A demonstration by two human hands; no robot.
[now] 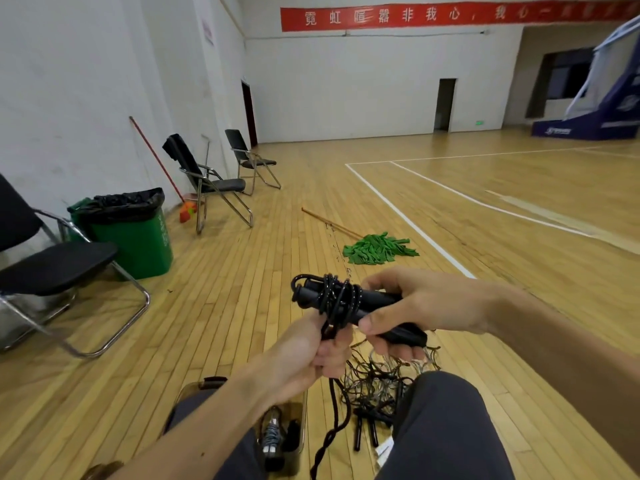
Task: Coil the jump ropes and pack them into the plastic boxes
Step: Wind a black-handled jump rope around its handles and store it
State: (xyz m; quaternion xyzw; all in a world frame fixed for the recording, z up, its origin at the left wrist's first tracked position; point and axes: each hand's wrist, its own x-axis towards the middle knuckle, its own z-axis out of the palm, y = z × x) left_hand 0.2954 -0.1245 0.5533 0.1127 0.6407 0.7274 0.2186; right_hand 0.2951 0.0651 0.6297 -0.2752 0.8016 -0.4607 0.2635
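A person sits in a gym with a wooden floor, seen from their own head, looking down at both hands held out in front of the knees.

The right hand (420, 306) grips a pair of black handles (363, 301) held side by side, pointing left. A black rope (341, 299) flecked with pale specks is wound several turns around the handles near their middle, forming a tight bundle. The handle ends stick out past the wraps on the left, where a short loop of rope arches over them.

The left hand (311, 355) is closed in a fist around the rope just below the bundle. From the fist, a twisted tail of rope hangs down between the knees to the bottom of the picture.

On the floor under the hands lies a tangle (377, 379) of thin dark ropes, with two more black handles at its near edge. Left of it, between the legs, sits a clear plastic box (301, 441); it seems to hold a coiled rope with pale handles, though the arm hides much of it.

Farther off, a green mop (379, 250) lies on the floor, a green bin (138, 233) stands at left, and folding chairs (211, 183) line the white wall.
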